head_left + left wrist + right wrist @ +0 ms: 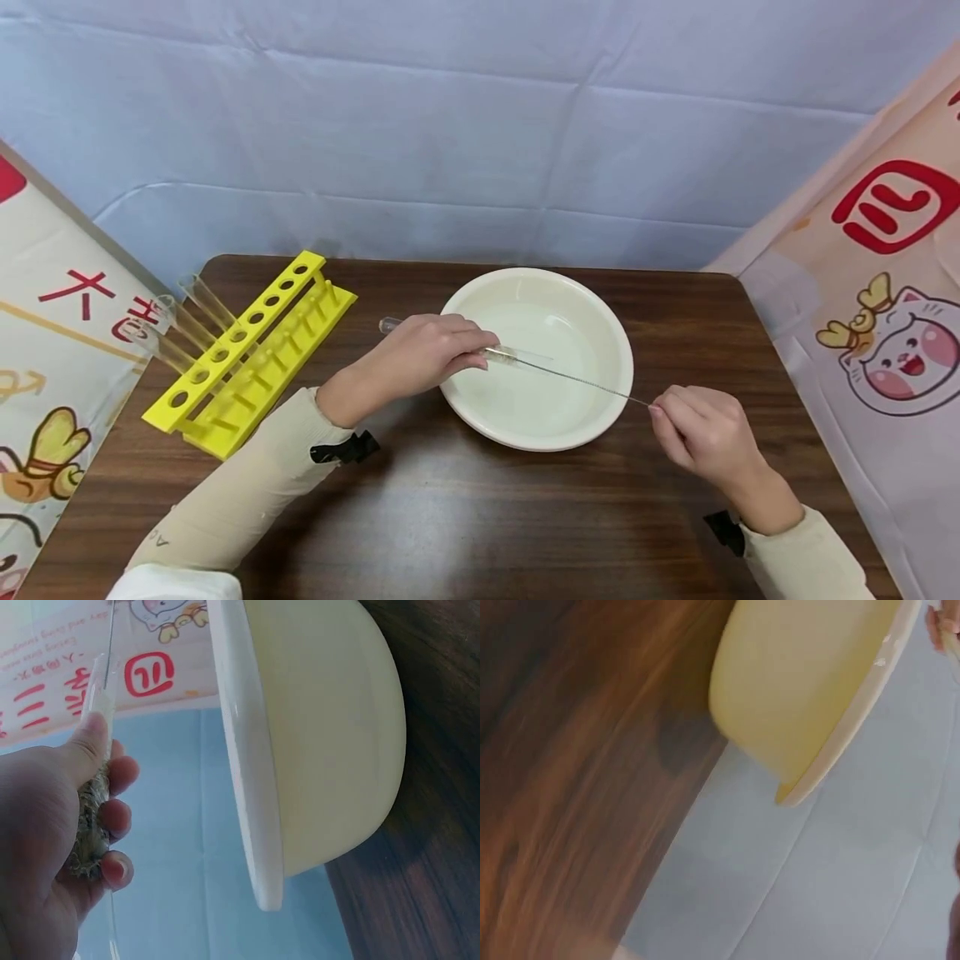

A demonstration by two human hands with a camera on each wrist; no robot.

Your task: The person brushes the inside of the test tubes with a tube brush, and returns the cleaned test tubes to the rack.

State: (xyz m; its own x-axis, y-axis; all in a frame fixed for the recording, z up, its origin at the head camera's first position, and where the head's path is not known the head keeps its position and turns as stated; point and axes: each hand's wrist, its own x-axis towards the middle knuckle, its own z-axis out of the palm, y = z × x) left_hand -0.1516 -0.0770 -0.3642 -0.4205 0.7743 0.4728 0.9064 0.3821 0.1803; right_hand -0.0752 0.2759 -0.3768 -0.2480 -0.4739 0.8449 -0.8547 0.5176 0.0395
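Note:
Over the left side of a white basin (536, 442), my left hand (420, 354) grips a clear glass test tube (388, 325). It lies nearly level, its rounded end out to the left and its mouth to the right. In the left wrist view, the bristles of a test tube brush (91, 817) show inside the glass, with thumb and fingers curled round it. The brush's thin twisted wire (585, 382) runs out of the mouth across the basin. At the wire's far end, right of the basin, my right hand (705, 433) pinches it.
A yellow test tube rack (247, 358) stands at the left of the dark wooden table (450, 525), with clear test tubes (206, 304) slanting at its left end. Pale blue cloth (420, 142) hangs behind, and printed sheets (885, 350) hang at both sides.

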